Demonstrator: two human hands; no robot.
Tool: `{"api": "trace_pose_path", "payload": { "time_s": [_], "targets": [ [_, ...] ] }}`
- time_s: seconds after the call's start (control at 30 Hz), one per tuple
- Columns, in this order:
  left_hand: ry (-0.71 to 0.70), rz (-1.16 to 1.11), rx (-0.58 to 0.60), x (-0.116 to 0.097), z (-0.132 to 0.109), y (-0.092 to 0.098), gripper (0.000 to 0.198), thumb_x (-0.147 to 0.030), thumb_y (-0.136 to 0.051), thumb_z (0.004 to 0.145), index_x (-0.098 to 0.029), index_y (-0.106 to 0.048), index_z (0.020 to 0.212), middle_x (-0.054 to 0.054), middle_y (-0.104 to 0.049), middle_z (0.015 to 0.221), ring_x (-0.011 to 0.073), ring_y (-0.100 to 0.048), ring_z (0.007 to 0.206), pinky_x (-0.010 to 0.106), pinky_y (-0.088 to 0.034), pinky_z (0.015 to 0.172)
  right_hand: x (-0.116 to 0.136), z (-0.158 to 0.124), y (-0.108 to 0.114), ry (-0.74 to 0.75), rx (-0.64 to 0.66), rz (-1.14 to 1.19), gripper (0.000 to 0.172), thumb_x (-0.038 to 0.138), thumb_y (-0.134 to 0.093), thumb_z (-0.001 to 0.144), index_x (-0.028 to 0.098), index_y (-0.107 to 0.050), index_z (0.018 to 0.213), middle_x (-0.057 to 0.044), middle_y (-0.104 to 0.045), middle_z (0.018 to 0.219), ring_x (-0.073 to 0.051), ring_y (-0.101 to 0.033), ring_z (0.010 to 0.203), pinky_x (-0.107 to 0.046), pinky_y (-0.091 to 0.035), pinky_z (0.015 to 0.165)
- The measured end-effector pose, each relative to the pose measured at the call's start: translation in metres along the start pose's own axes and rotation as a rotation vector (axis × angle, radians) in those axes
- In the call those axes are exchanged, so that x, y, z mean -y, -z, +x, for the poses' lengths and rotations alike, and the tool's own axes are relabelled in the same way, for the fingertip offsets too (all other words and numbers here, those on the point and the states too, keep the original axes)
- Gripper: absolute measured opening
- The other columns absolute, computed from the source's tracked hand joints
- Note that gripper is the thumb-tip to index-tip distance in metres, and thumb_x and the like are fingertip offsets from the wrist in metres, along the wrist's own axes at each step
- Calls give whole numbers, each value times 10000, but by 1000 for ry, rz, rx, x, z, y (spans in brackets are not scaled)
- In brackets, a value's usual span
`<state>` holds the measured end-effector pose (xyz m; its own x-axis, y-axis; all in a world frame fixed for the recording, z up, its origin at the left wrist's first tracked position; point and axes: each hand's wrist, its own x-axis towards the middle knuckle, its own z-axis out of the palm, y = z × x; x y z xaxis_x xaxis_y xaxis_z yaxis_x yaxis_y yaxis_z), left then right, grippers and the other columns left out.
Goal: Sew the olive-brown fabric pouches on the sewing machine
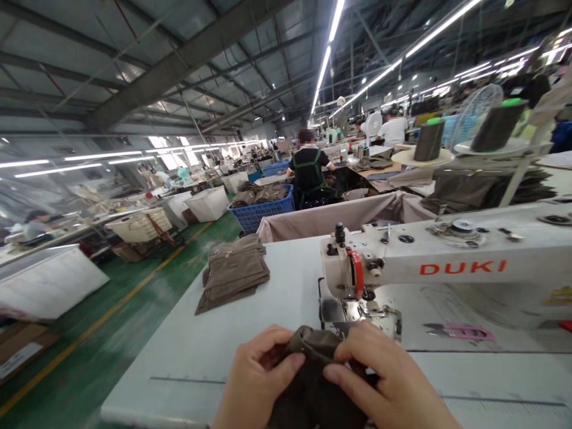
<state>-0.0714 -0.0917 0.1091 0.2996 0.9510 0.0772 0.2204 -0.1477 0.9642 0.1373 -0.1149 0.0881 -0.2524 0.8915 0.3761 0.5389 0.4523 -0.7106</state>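
Brown fabric piece (pixel 313 381) is sitting at the near edge of the sewing table (pixel 196 351), just in front of the needle area of the sewing machine (pixel 429 268). Both hands are pinching its top edge: the left hand (pixel 254 381) is closing its thumb and fingers on the left part, and the right hand (pixel 388 381) is clamping the right part. It seems the edge is being folded and aligned (not yet under the presser foot), so the next move is asking for a careful slide forward while keeping the fold. Farther left, a stack of folded pieces (pixel 232 271) is lying on the table. Behind, a blue basket (pixel 263 211) is holding similar brown fabric, and white bins (pixel 208 202) are standing beside it; their contents are not visible.
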Motion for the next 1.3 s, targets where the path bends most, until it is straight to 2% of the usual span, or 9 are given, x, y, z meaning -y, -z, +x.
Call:
{"api": "trace_pose_path", "payload": {
  "time_s": [0.17,0.33,0.53,0.7,0.87,1.0,1.07,1.2,1.3],
  "targets": [
    [49,-125,-120,-7,-9,-12,271,-323,-699,750,-150,-687,959,56,-657,825,204,-618,788,263,-501,733,1,-3,11,147,-110,-82,76,263,-593,874,278,-649,824,-16,-617,1124,-251,-508,1105,-427,-406,911],
    [25,-211,-130,-5,-13,-18,209,-332,-720,737,-145,-705,829,33,-611,763,161,-555,733,217,-451,676,1,-4,9,54,-90,45,62,236,-674,803,277,-644,767,33,-685,887,-199,-617,881,-379,-448,835],
    [149,-404,-139,7,-15,-18,281,-366,-783,692,-126,-690,804,24,-577,734,128,-507,686,199,-409,636,8,-1,10,-148,-9,187,97,233,-658,774,248,-617,687,30,-677,852,-167,-625,814,-289,-466,756],
    [159,-403,-125,11,-15,-16,289,-369,-785,695,-122,-681,803,17,-557,721,124,-496,677,201,-399,630,10,-3,8,-248,51,36,135,224,-640,737,221,-529,662,26,-631,740,-159,-582,699,-261,-422,630],
    [217,-354,-111,7,-15,-15,318,-391,-779,702,-124,-670,835,11,-555,722,122,-487,674,197,-389,624,7,-4,12,-251,247,-75,212,303,-644,777,210,-521,632,29,-613,697,-157,-558,688,-254,-368,605],
    [214,-285,-81,1,-13,-10,294,-387,-750,737,-135,-658,857,5,-571,761,127,-504,716,200,-397,666,5,-5,10,-363,218,2,151,172,-649,718,210,-505,694,53,-567,650,-125,-526,625,-225,-354,556],
    [227,-194,0,-2,-7,-3,272,-370,-708,779,-138,-650,908,11,-599,794,141,-529,750,212,-407,687,5,-6,6,-299,217,78,202,90,-613,706,226,-567,849,61,-566,676,-112,-528,620,-205,-370,555],
    [163,214,294,7,26,10,166,-293,-602,840,-153,-636,921,14,-649,823,161,-574,764,226,-425,666,-7,-8,-13,127,338,200,344,49,-525,793,238,-645,1053,2,-652,889,-113,-607,796,-178,-443,691],
    [35,638,341,30,65,3,62,-200,-583,820,-170,-635,833,3,-658,801,171,-590,758,245,-437,673,-34,-5,-35,234,338,21,426,1,-501,785,229,-636,1118,-6,-678,960,-110,-631,856,-162,-465,754]
  ]
}}
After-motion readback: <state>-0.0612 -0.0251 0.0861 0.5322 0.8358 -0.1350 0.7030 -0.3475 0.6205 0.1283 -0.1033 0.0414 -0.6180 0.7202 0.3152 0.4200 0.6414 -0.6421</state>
